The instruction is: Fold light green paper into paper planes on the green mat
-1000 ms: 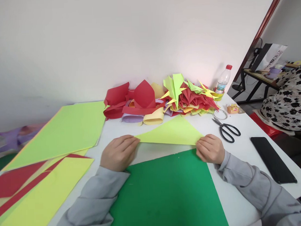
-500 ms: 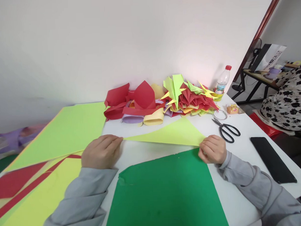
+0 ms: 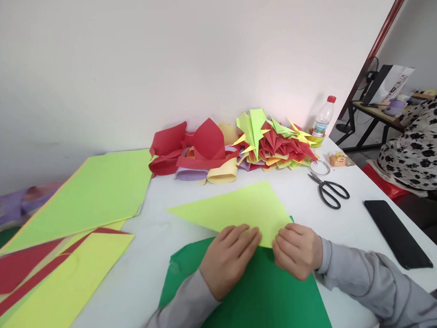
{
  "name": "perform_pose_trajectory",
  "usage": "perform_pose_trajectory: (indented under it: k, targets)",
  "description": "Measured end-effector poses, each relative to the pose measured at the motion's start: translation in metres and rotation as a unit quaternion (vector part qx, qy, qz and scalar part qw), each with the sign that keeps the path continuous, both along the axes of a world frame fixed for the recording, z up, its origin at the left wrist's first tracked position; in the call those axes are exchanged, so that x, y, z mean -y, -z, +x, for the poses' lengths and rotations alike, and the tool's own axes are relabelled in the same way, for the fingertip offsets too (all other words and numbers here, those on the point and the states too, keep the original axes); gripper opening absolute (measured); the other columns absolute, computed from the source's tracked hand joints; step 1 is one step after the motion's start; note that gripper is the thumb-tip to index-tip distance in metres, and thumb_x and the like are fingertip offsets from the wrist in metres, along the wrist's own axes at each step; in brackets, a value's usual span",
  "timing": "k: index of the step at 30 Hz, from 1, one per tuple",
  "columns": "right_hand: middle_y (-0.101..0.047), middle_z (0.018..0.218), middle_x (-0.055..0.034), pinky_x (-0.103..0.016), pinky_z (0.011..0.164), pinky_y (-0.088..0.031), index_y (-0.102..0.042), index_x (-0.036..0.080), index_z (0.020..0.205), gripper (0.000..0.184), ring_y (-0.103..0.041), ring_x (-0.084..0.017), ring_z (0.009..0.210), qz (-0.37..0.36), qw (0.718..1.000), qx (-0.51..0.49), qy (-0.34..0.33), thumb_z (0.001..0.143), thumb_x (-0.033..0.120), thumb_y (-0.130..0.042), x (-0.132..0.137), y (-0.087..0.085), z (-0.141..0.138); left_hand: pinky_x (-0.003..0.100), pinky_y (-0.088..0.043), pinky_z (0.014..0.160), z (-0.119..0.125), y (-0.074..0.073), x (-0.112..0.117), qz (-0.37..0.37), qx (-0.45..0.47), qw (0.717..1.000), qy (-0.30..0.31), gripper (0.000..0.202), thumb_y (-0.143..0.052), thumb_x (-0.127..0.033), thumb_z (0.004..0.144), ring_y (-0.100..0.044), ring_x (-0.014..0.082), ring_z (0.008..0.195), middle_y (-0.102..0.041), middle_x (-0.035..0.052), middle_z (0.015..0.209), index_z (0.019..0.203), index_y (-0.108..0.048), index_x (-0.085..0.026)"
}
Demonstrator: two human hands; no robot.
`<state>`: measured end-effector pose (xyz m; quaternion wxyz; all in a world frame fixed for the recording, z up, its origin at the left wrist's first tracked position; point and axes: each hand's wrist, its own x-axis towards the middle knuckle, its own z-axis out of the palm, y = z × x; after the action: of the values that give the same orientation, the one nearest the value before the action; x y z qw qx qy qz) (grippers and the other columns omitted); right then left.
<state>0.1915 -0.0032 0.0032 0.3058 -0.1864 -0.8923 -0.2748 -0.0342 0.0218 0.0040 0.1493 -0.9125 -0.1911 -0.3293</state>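
Far left: a broad stack of lime-green paper sheets (image 3: 90, 192), and nearer the edge a long yellow paper piece (image 3: 75, 284) over narrow dark-red paper strips (image 3: 36, 285). Set off to the side, probably so the middle of the white tabletop (image 3: 143, 281) has working room. Curved red paper pieces (image 3: 208, 140) stand against the wall, spiky red-and-green folded paper shapes (image 3: 275, 147) beside them — pushed back, it seems, out of the arms' way.

Centre: left hand (image 3: 231, 259) rests its fingers, held together, across the paper's lower edge, seemingly to steady it; thumb hidden, so cannot tell whether it pinches. Large dark-green sheet (image 3: 266, 301) lies beneath both hands, perhaps as a work mat. Right hand (image 3: 296, 250) is curled closed on the paper's lower right corner, likely anchoring that end. Black-handled scissors (image 3: 321, 183) lie just beyond, within easy reach.

The thing held: a pale yellow-green triangular paper piece (image 3: 237, 206), overlapping the green sheet's far edge. Narrow left tip over bare tabletop, blunt peak away from the person — surface smooth, edges straight. Cannot tell how many layers.
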Motion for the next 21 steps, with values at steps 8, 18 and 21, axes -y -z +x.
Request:
perform_pose_trajectory:
  k: [8,18,21]
  targets:
    - [-0.065,0.066,-0.0049,-0.034,0.057,-0.049,-0.062,0.019,0.074,0.011,-0.061,-0.019,0.066,-0.023,0.995,-0.097,0.022,0.081,0.013,-0.057,-0.001,-0.009,0.015,0.033,-0.053,0.068,-0.009,0.004,-0.006,-0.107,0.106,0.989,0.004,0.027,-0.049,-0.002,0.085,-0.065,0.0195,0.081,-0.075,0.0064,0.088,0.099,-0.066,-0.017]
    - [-0.074,0.086,-0.0073,-0.031,0.070,-0.057,-0.067,0.018,0.095,0.018,-0.069,-0.018,0.078,-0.246,0.912,-0.295,0.144,0.088,0.016,-0.051,-0.047,0.000,0.059,0.050,-0.042,0.106,-0.015,-0.015,-0.001,-0.356,0.127,0.914,0.150,0.029,-0.047,-0.001,0.083,-0.067,0.0205,0.103,-0.076,0.0040,0.094,0.079,-0.066,-0.023]
    - [-0.073,0.100,-0.0083,-0.034,0.084,-0.057,-0.066,0.019,0.107,0.024,-0.069,-0.019,0.093,-0.311,0.913,-0.246,0.098,0.088,0.018,-0.051,-0.046,0.003,0.055,0.055,-0.041,0.105,-0.025,-0.008,-0.011,-0.379,0.116,0.909,0.133,0.028,-0.048,-0.001,0.081,-0.062,0.0249,0.114,-0.072,0.0090,0.112,0.076,-0.066,-0.022]
